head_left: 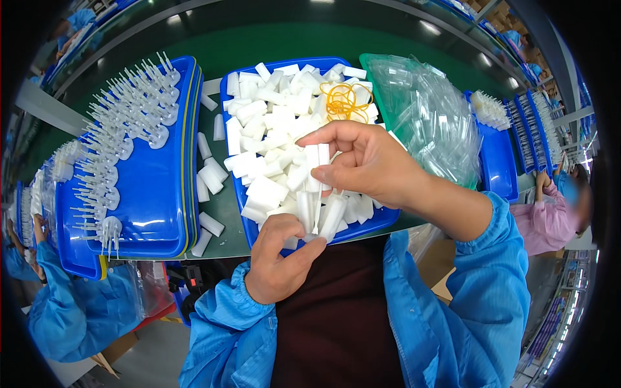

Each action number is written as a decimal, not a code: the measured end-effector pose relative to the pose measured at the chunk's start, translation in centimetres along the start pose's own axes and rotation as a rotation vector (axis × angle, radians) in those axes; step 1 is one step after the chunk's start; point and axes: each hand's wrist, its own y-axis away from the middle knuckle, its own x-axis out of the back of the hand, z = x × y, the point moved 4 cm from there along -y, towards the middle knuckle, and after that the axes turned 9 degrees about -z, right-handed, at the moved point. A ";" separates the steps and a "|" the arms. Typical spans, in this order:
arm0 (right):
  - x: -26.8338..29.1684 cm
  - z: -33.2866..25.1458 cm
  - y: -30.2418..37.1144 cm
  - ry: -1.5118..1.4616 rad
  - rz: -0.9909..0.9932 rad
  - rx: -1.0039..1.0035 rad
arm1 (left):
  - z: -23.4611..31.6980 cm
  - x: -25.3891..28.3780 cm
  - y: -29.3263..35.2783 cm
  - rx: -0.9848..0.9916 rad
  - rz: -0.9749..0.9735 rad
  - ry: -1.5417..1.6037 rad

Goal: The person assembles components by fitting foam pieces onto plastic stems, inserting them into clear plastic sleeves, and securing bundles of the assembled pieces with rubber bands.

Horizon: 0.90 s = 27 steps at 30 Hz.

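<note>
My right hand (362, 161) pinches a white foam block (317, 155) between thumb and fingers, above a heap of similar foam pieces (272, 123). Lower down, my left hand (283, 257) is closed, with thumb and index finger at the bottom end of a thin white stick (316, 220). The stick rises from these fingertips toward the foam block; whether it enters the block I cannot tell. The heap fills a blue tray (385, 218) in front of me. Several orange rubber bands (343, 100) lie on top of the foam.
At left, stacked blue trays (152, 216) carry rows of pronged white parts (119, 123). Loose foam pieces (210, 174) lie on the green table between trays. To the right, clear plastic sleeves (420, 110) fill a green tray. Co-workers' sleeves (84, 304) show at both sides.
</note>
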 end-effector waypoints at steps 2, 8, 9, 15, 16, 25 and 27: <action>-0.2 0.0 0.2 -0.040 -0.023 -0.007 | 0.0 -0.1 0.0 0.007 0.000 0.014; -0.2 0.0 1.2 0.236 0.024 0.035 | -0.2 -0.2 0.2 0.029 0.000 0.023; -0.4 0.2 1.4 0.233 0.023 0.033 | -0.2 -0.2 0.2 0.029 -0.005 0.036; -0.4 0.5 1.5 0.230 -0.027 -0.004 | -0.1 -0.2 0.4 0.023 -0.022 0.039; -0.3 0.8 1.5 0.253 -0.033 0.000 | -0.1 -0.2 0.3 0.023 -0.026 0.042; -1.0 0.7 3.3 0.241 -0.092 0.084 | -0.2 -0.4 0.7 0.004 0.013 0.106; -1.3 0.9 3.6 0.268 -0.092 0.112 | -0.1 -0.6 0.8 0.039 0.024 0.133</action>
